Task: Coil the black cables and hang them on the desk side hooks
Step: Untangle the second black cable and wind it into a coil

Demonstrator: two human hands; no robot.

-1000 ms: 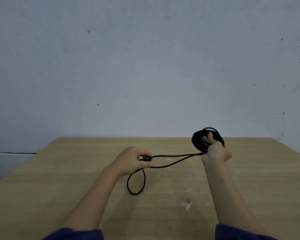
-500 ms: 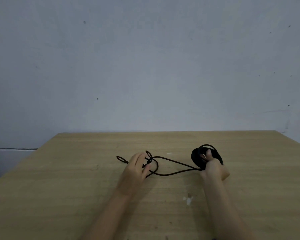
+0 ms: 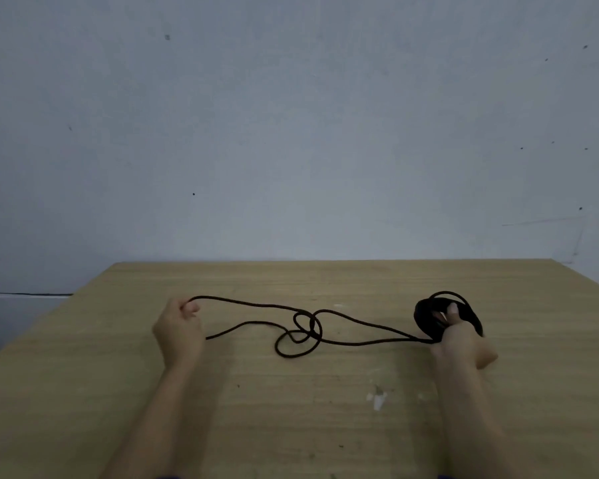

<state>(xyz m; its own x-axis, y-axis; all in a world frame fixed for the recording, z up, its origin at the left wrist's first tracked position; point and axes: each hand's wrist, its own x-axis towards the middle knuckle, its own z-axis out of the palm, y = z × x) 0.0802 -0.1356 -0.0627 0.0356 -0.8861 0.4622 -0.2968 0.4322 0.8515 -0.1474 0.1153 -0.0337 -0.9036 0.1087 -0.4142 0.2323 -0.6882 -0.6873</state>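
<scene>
Black cable (image 3: 317, 328) on wooden desk (image 3: 291, 409), left hand (image 3: 179, 328) pinching it, right hand (image 3: 460, 344) gripping coil (image 3: 426, 319), grey wall (image 3: 291, 133)

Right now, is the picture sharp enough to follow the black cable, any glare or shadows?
Head view: dim, even light, no glare on the desk; soft shadow beside the left forearm; slightly soft, yet the black cable traces clearly; the coil in the right hand merges dark.

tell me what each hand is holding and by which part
Right hand grips the wound cable coil; left hand pinches the loose strand at its far bend.
</scene>
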